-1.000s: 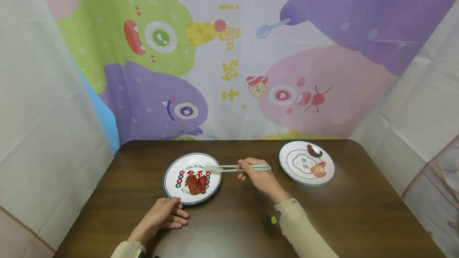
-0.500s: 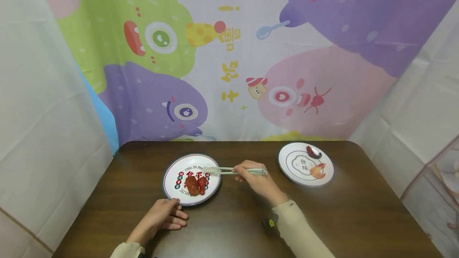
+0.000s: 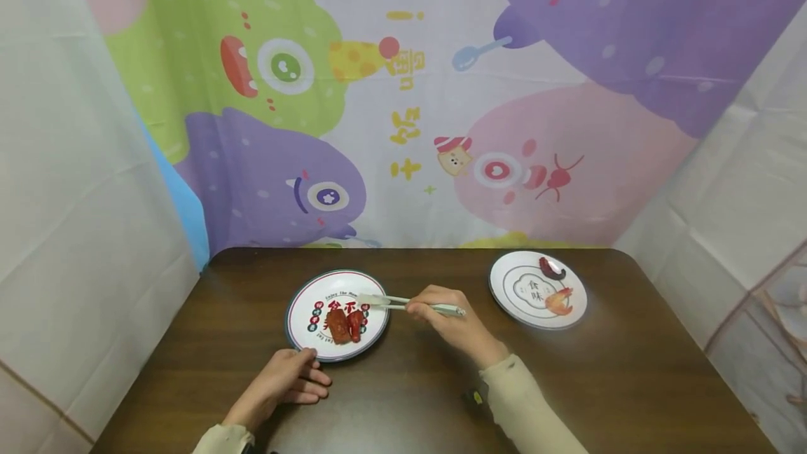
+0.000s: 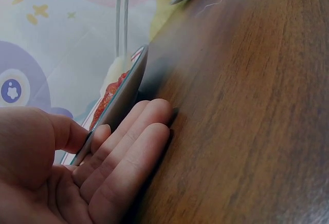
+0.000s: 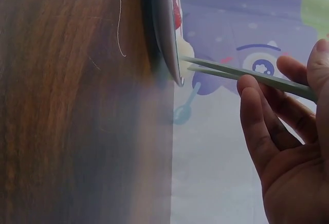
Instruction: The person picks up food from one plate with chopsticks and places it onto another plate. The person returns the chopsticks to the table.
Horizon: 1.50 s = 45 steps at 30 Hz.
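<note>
In the head view, my left hand (image 3: pixel 286 377) is at the near left rim of a round white plate (image 3: pixel 340 283) with printed lettering. The left wrist view shows its thumb and index finger pinching the rim, the other fingers extended. Two reddish-brown pieces of food (image 3: pixel 339 327) lie on this plate, side by side. My right hand (image 3: pixel 457 321) holds pale green chopsticks (image 3: pixel 450 310) that point left over the plate. Their tips meet a pale, whitish piece of food (image 5: pixel 185 49) near the plate's right side. Whether the tips grip it, I cannot tell.
A second white plate (image 3: pixel 512 289) stands at the right back of the brown table (image 3: pixel 410 398). On it lie a shrimp (image 3: pixel 559 301) and a dark red, curled piece (image 3: pixel 551 268). A cartoon-printed cloth (image 3: pixel 403 216) hangs behind the table.
My right hand has shifted slightly left and down along with the chopsticks. The tips stay by the whitish piece. My left hand keeps its place at the rim.
</note>
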Available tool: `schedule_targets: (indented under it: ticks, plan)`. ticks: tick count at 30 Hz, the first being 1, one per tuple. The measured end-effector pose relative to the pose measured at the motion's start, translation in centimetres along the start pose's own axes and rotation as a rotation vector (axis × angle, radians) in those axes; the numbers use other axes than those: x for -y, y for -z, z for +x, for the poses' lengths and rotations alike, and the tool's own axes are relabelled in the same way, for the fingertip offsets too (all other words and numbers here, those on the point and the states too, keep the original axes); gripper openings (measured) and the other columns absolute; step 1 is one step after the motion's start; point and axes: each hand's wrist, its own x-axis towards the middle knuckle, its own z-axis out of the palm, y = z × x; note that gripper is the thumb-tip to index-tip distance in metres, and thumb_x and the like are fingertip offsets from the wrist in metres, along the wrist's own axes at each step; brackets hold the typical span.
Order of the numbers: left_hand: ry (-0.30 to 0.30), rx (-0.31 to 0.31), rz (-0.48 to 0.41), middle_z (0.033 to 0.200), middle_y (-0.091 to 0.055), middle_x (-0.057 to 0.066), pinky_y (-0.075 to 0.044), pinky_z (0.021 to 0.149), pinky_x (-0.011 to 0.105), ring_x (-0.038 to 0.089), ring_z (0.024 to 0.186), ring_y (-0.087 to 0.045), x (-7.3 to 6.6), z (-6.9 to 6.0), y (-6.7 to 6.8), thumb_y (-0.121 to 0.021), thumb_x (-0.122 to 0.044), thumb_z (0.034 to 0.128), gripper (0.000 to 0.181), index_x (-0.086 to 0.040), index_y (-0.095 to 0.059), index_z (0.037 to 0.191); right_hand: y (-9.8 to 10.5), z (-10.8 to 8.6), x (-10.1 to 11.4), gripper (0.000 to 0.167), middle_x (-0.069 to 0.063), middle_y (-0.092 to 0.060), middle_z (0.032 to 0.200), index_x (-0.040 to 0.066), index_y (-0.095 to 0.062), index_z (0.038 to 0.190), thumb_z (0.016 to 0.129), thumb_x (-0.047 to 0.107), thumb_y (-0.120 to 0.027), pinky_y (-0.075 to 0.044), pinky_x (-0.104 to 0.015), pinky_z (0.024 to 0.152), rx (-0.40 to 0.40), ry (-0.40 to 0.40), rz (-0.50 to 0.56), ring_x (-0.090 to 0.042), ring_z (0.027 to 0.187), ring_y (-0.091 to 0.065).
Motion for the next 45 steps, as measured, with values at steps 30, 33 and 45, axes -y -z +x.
schedule_targets:
  ticks: [30,33,45]
  plan:
    - [0.004,0.022,0.002,0.083,-0.076,0.01,-0.065,0.063,0.033,0.019,0.069,-0.076,-0.2,-0.1,0.1,-0.044,-0.024,0.1025,0.031,0.004,-0.057,0.098,0.1,0.0,1.1,0.008,-0.001,-0.07,0.079,0.005,-0.08,0.093,0.092,0.011,-0.076,-0.06,-0.025,0.06,0.039,0.021,0.028,-0.014,0.069,-0.066]
    - [0.005,0.022,0.002,0.083,-0.076,0.01,-0.065,0.063,0.033,0.019,0.069,-0.076,-0.3,-0.2,0.1,-0.044,-0.024,0.1026,0.032,0.005,-0.056,0.099,0.4,0.0,1.6,0.009,-0.004,-0.07,0.079,0.005,-0.08,0.093,0.093,0.012,-0.075,-0.062,-0.027,0.06,0.034,0.0,0.053,-0.022,0.069,-0.069]
    - [0.009,0.027,0.002,0.083,-0.077,0.01,-0.065,0.063,0.033,0.019,0.07,-0.076,-0.1,-0.1,0.2,-0.044,-0.024,0.1026,0.031,0.003,-0.058,0.098,-0.1,0.1,1.7,0.017,-0.018,-0.072,0.086,0.009,-0.079,0.092,0.101,0.011,-0.064,-0.064,-0.035,0.066,0.062,-0.142,0.072,-0.036,0.075,-0.072]
